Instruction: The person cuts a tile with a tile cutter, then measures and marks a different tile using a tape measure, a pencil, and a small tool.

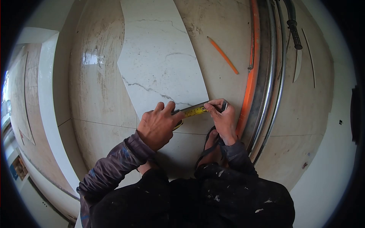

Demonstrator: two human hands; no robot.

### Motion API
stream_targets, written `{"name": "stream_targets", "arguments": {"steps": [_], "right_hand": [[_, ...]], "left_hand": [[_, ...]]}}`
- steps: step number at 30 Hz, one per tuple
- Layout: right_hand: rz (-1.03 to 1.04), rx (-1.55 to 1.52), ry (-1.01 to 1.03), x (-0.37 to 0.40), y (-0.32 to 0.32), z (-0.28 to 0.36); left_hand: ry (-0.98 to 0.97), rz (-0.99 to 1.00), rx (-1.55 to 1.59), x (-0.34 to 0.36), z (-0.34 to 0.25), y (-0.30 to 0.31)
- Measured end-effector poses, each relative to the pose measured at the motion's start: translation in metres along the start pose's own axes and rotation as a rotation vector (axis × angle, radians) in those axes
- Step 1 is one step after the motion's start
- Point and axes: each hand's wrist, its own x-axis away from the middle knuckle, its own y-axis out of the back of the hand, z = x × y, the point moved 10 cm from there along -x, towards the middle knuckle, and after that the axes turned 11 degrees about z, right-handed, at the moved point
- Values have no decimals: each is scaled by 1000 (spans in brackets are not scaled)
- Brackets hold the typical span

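My left hand [157, 125] is closed around a tape measure, whose case is mostly hidden behind the fingers. A short length of yellow tape measure blade [194, 111] runs from it to my right hand [223, 118], whose thumb and finger pinch the far end. A small dark piece shows at the right fingertips; I cannot make out what it is. The tape lies across the near edge of a white marble-look tile [159, 53] with grey veins and angled sides. An orange pencil [223, 56] lies on the floor to the right of the tile.
Along the right runs a long tool with an orange bar [248, 95] and metal rails [266, 91]. Beyond it lie a black handle [294, 30], a pale pointed blade [297, 67] and a thin strip [308, 57]. My sandalled foot [211, 142] is below my right hand.
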Motion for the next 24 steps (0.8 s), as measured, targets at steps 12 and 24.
{"name": "stream_targets", "arguments": {"steps": [12,24], "right_hand": [[-103,126,78,-17,12,0],[-130,323,146,-13,4,20]], "left_hand": [[47,193,11,5,27,-10],[40,243,-39,2,36,-18]]}}
